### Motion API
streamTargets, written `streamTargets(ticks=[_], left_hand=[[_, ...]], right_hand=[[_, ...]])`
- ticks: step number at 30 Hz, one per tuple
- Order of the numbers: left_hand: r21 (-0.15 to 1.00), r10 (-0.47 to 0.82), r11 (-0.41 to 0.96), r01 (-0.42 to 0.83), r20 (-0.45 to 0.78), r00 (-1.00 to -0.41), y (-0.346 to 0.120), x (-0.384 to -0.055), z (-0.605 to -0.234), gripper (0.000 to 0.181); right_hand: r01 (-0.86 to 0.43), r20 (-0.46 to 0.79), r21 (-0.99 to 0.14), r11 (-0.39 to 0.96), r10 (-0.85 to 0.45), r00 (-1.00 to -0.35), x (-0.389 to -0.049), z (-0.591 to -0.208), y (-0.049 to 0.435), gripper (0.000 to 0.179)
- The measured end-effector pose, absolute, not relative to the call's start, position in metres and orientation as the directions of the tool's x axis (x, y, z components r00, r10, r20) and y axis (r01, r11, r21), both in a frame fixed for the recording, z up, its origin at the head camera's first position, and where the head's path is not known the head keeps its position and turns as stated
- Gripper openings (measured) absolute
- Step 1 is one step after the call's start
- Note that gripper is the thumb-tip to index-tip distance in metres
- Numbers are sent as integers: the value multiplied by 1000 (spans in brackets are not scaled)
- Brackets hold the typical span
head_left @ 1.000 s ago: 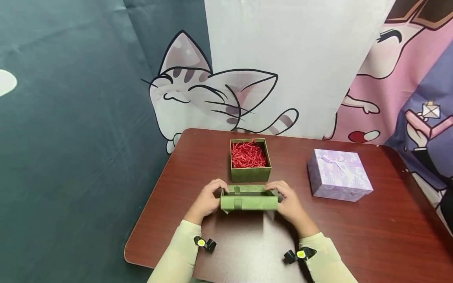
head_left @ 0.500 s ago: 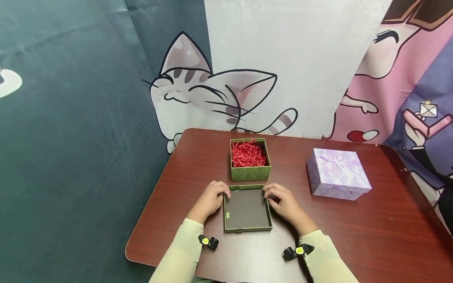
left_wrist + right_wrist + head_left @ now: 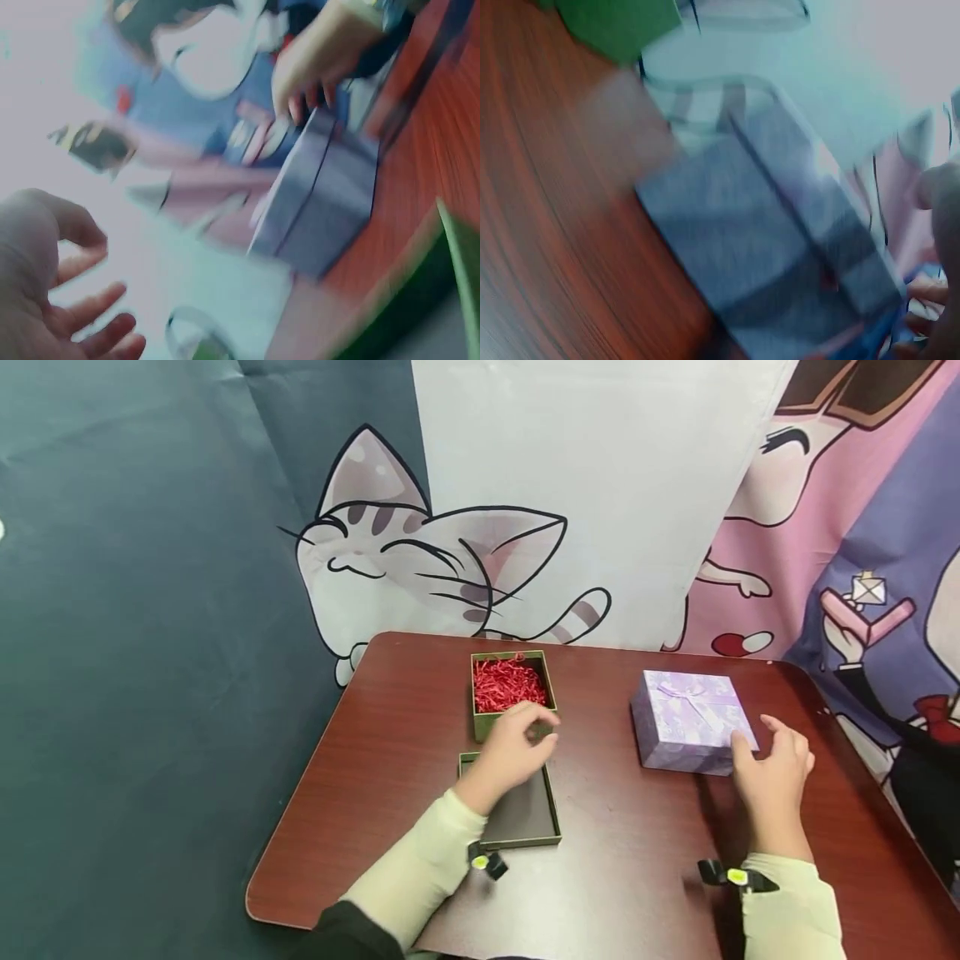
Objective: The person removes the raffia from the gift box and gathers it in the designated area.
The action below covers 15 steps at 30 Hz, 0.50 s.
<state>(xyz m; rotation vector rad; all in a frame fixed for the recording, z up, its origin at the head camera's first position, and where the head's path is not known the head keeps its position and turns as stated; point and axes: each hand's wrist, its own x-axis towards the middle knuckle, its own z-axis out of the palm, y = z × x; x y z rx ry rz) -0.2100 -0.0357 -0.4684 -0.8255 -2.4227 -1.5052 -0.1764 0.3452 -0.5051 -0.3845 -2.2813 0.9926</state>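
My left hand (image 3: 513, 747) is above the green box lid (image 3: 525, 822), its fingers loosely bent and holding nothing. That lid lies on the table with its dark inside facing up. Behind it stands the green box (image 3: 483, 727), filled with red shredded paper (image 3: 498, 685) and partly covered by the hand. Farther right, my right hand (image 3: 776, 772) is by the front right corner of a lilac gift box (image 3: 678, 758) with a ribbon bow on top. Its thumb and fingers are spread; whether they touch the box I cannot tell. Both wrist views are blurred.
The reddish-brown wooden table (image 3: 360, 827) carries all the boxes. A cloth backdrop (image 3: 510, 460) with cartoon figures hangs behind its far edge. Small black devices (image 3: 487, 862) are strapped on both wrists.
Both hands first tipped the green lid down flat on the table, then let it go. The left hand has moved right over the lid, and the right hand has moved right to the lilac box.
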Motion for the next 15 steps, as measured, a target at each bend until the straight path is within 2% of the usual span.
streamTargets(ticks=[3,6,10,13,15], left_hand=[[806,401,388,447,289,-869,19,-224,-464,27],[839,414,444,314,118,-902,70,-240,-474,43],[754,377,618,224,-34,-926,118,-253,-491,60],[674,365,701,233,-59,-929,138,-255,-499,62],[664,366,708,243,-50,-929,146,-254,-500,59]], right_hand=[[240,105,-773,588,490,-865,-184,-512,368,63],[306,-52,-818,488,467,-883,-191,-518,377,68],[319,-89,-854,411,488,-868,-195,-521,378,67],[305,-72,-865,398,503,-862,-195,-520,378,64],[292,-66,-877,382,507,-860,-193,-520,379,62]])
